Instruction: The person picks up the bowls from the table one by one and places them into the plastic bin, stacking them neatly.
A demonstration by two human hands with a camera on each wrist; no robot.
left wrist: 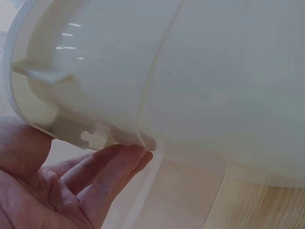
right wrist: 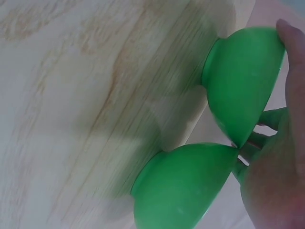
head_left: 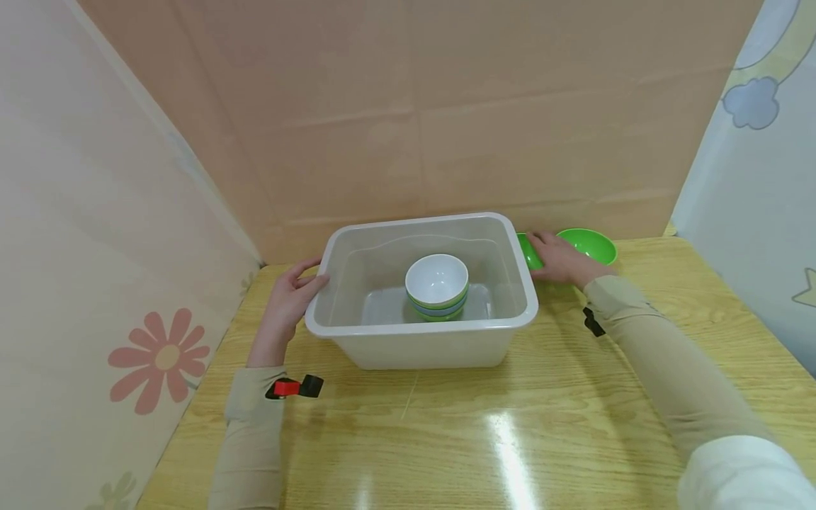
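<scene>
Where the two green bowls stand on the wooden table, just beside the right end wall of the translucent plastic bin, they touch rim to rim. The right hand is laid over the bowl nearer the bin, fingers curled onto its rim. The left hand is held relaxed, straight fingers touching the bin's left rim; nothing is gripped. Inside the bin a stack of bowls is seen, white uppermost. The green bowls are judged light, rigid and glossy, hence slippery; a pinch across the rim is advised.
</scene>
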